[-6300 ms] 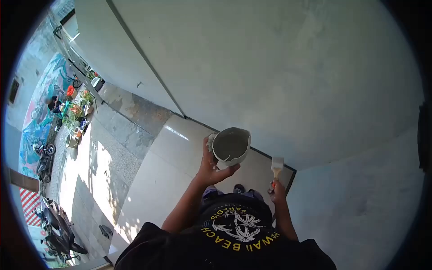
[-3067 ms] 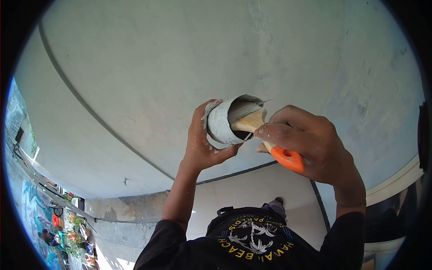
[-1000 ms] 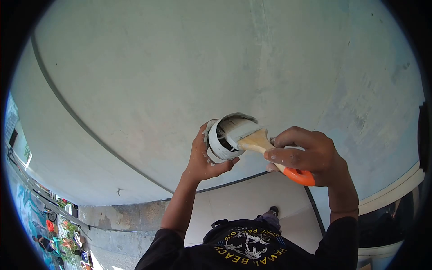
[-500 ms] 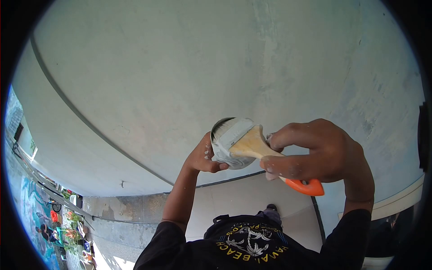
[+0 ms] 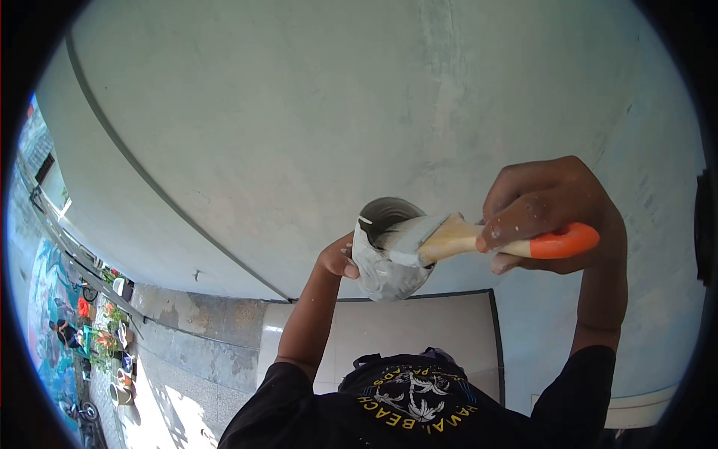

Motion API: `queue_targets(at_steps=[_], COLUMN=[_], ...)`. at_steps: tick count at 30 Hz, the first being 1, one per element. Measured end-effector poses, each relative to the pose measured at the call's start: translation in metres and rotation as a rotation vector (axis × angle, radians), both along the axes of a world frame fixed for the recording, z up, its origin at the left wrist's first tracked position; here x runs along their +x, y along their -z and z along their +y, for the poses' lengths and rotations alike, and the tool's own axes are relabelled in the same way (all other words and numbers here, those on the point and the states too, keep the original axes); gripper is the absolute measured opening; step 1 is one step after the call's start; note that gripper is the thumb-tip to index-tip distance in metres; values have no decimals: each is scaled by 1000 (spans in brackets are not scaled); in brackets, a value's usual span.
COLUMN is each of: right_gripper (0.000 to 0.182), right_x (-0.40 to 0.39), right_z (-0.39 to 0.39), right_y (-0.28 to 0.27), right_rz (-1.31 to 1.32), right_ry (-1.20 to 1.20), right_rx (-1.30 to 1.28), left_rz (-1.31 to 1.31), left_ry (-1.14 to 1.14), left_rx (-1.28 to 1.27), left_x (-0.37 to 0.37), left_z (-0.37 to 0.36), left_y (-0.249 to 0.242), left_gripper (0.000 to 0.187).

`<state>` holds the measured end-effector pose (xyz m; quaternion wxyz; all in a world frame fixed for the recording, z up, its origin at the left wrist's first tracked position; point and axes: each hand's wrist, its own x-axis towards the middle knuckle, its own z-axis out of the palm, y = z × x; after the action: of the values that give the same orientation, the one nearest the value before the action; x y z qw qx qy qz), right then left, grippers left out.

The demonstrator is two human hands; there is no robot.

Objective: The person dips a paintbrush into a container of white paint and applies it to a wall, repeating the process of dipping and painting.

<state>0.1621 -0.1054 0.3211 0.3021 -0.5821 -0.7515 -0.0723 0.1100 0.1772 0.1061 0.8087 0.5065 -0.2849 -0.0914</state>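
My left hand (image 5: 340, 258) is closed around the side of a paint-smeared can (image 5: 393, 278), whose dark open mouth is tilted and shows at the top. A wide paintbrush (image 5: 446, 238) has a pale wooden handle with an orange end, and my right hand (image 5: 550, 213) pinches that handle. The bristles rest at the can's opening, their tips partly inside it. Whitish paint covers the brush's ferrule and the can's outside. Small paint specks dot the fingers of both hands.
A large pale wall (image 5: 299, 112) rises close in front, with a dark strip running down its left part. Below are floor tiles (image 5: 299, 337). At the far left are potted plants (image 5: 112, 329), a seated person (image 5: 66, 333) and a painted wall.
My right hand has risen and moved right, turning the brush so its handle lies nearly level. The brush has drawn partly back from the can, and more of the can's mouth shows.
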Motion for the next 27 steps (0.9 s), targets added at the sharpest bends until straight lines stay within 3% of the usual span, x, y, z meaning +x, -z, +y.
queue_targets(at_steps=[1,9,18,27], right_gripper=[30,27,32,26], right_x=[6,29,58,83], right_z=[-2,-14,-49,-34], right_y=[-2,5,23,13], right_rz=[-2,-54,-22,-22], right_ry=[-18,-113,-148,-308], right_rx=[-6,-256,45,-152], left_rz=[3,83,170,266], left_ry=[40,-99,-276,-383], left_rx=[-183,-199,-219,-213], left_x=[3,38,31,58], left_z=[-9,-61,-114,-139], left_y=[3,13,43,48], left_gripper=[91,84,75,67])
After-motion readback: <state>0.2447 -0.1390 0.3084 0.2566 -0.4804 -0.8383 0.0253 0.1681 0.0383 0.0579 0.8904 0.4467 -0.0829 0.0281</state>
